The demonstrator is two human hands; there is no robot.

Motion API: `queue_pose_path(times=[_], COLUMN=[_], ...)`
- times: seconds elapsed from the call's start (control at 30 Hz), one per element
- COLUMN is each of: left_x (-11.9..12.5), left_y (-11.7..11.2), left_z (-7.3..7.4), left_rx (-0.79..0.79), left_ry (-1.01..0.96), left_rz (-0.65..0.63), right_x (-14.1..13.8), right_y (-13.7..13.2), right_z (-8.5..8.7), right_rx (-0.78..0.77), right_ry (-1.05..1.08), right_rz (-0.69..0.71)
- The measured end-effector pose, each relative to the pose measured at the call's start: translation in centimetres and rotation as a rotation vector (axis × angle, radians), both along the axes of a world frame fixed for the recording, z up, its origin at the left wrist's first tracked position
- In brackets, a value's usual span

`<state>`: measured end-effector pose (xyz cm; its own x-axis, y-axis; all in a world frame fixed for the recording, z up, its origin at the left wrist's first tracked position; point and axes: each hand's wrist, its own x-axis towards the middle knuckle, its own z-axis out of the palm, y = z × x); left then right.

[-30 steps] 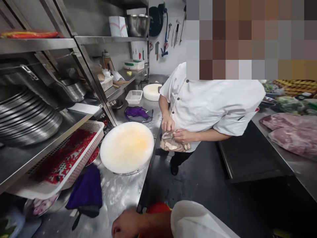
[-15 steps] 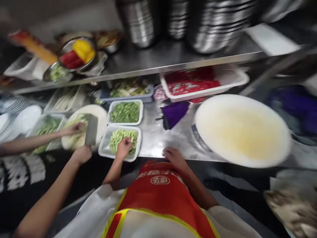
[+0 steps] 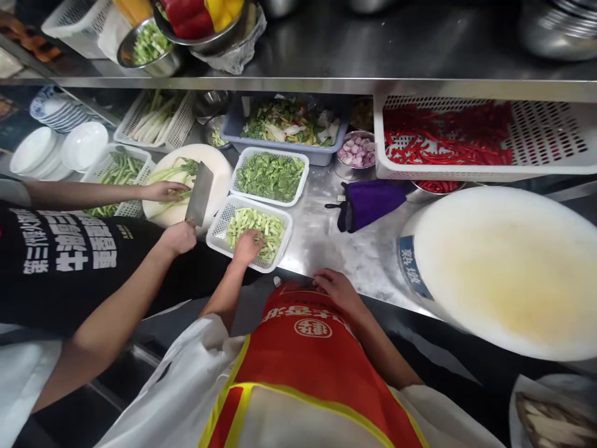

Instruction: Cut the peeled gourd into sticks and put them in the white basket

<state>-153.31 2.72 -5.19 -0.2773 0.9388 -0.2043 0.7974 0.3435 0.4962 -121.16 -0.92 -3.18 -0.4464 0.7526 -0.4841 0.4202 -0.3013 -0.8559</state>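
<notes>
Our left hand (image 3: pixel 247 246) rests in the white basket of cut green stems (image 3: pixel 252 230), fingers curled down onto the pieces; whether they pinch any we cannot tell. That basket sits at the front edge of the steel worktop (image 3: pixel 326 239), just left of our body. Our right hand (image 3: pixel 336 287) lies flat on the same front edge, fingers loosely spread, clasping nothing. Just behind the stem basket, touching it, stands a second white basket of chopped leafy greens (image 3: pixel 271 177), and behind that a blue tub of mixed vegetable trimmings (image 3: pixel 285 124). To the right lie a purple cloth (image 3: pixel 370 202), a small bowl of shallots (image 3: pixel 356 151) and a white basket of red chillies (image 3: pixel 448 140) under the shelf. A large round white chopping board (image 3: pixel 508 267) fills the right end of the worktop. To the left, a co-worker's hand (image 3: pixel 180 236) holds a cleaver (image 3: pixel 199 194) over a smaller round board (image 3: pixel 189 180), the other hand (image 3: pixel 165 190) steadying green stalks.
</notes>
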Motion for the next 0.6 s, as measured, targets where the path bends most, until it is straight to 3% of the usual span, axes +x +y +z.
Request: queue_pose_path(times=[0.17, 0.27, 0.4, 0.6], left_x=[0.6, 1.8, 2.2, 1.3], left_y=[5.1, 6.1, 3.7, -1.8], left_z=[-0.9, -1.9, -3.3, -3.9], left_rx=[-0.124, -0.208, -0.179, -0.191], left_ry=[0.103, 0.101, 0.092, 0.017], left_rz=[0.179, 0.133, 0.002, -0.104], right_x=[-4.3, -8.8, -13.0, -13.5], right_y=[0.5, 1.4, 2.1, 1.2], right_z=[-1.6, -3.3, -5.2, -6.1], right_rx=[0.026, 0.011, 0.019, 0.028], right_ry=[-0.080, -0.119, -0.175, -0.187], right_rz=[0.170, 0.195, 0.157, 0.091])
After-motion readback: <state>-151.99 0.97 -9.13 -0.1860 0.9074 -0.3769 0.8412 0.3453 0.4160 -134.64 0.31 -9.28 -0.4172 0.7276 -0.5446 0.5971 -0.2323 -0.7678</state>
